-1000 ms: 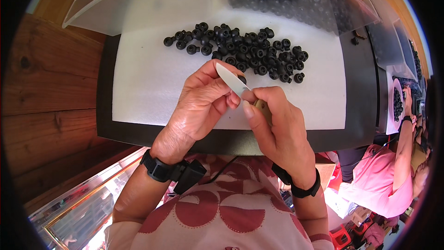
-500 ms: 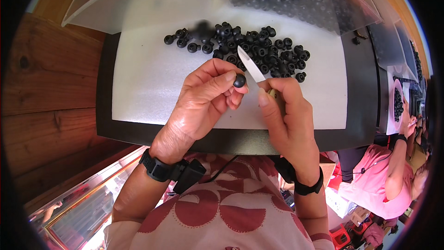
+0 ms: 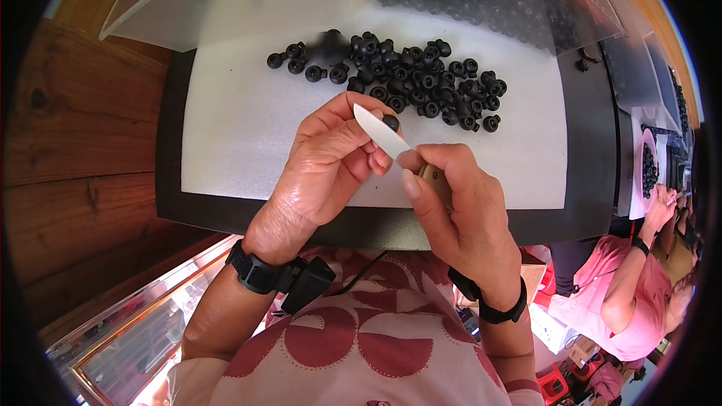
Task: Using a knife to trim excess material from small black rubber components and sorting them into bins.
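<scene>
My left hand point(image 3: 316, 162) pinches a small round black part point(image 3: 391, 122) between thumb and fingers above the white mat. In my right hand point(image 3: 474, 207) is a knife point(image 3: 380, 134) with a greenish handle, its pale blade slanting up and to the left. The blade lies across the view of the held part; whether the edge touches it I cannot tell. Just beyond my hands, a loose pile of black knobbed parts point(image 3: 430, 108), of much the same kind, spreads over the mat.
The white mat point(image 3: 233, 143) covers a dark tabletop point(image 3: 361, 230). Along its far side stand clear plastic bins, the right one point(image 3: 481, 0) full of black parts. A wooden wall point(image 3: 83, 150) is at left. At right a person in pink point(image 3: 613, 297) works beside a pink bowl point(image 3: 647, 139).
The knife has moved left and turned flatter, so its blade now crosses over the black part. My right hand shifted slightly down; my left hand has barely moved.
</scene>
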`<state>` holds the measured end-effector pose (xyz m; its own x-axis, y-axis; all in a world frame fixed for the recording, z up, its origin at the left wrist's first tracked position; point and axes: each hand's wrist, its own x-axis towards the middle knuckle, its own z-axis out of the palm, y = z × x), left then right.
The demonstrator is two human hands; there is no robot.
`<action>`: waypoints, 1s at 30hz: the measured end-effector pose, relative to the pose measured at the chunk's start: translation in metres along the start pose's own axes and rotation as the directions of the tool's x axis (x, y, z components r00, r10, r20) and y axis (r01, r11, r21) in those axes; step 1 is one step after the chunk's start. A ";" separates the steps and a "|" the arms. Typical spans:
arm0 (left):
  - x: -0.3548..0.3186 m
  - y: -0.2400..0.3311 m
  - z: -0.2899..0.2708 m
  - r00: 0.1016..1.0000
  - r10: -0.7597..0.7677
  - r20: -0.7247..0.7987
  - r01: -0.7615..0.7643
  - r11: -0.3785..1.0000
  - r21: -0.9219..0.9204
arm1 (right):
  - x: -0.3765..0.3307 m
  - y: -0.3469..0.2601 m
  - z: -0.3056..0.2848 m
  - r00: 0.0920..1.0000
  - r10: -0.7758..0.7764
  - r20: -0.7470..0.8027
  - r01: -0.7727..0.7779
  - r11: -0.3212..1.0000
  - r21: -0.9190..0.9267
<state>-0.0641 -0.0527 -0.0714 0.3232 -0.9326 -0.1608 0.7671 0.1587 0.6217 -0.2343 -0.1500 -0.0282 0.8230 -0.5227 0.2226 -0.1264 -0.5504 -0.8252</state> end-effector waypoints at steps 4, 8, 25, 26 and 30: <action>0.000 0.000 0.000 1.000 0.004 -0.011 -0.004 1.000 -0.002 | 0.000 -0.002 -0.001 1.000 0.022 0.010 -0.022 1.000 -0.003; -0.001 0.003 0.010 0.996 -0.041 -0.077 0.042 0.999 0.011 | 0.006 -0.004 -0.003 0.997 0.066 -0.042 -0.061 0.991 0.118; -0.009 0.013 0.006 0.989 -0.140 0.056 0.137 0.989 0.053 | 0.024 -0.012 0.002 0.988 0.144 0.051 -0.152 0.933 0.327; -0.009 0.013 0.006 0.987 -0.146 0.062 0.143 0.988 0.051 | 0.023 -0.008 0.004 0.985 0.167 0.042 -0.171 0.919 0.355; -0.014 0.029 0.020 0.995 -0.064 0.081 0.051 0.988 0.146 | 0.016 0.001 0.003 0.971 0.240 -0.010 -0.220 0.906 0.362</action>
<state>-0.0572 -0.0420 -0.0353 0.2277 -0.9640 -0.1375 0.6937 0.0615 0.7176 -0.2197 -0.1568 -0.0275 0.7630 -0.6459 0.0231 -0.0952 -0.1477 -0.9844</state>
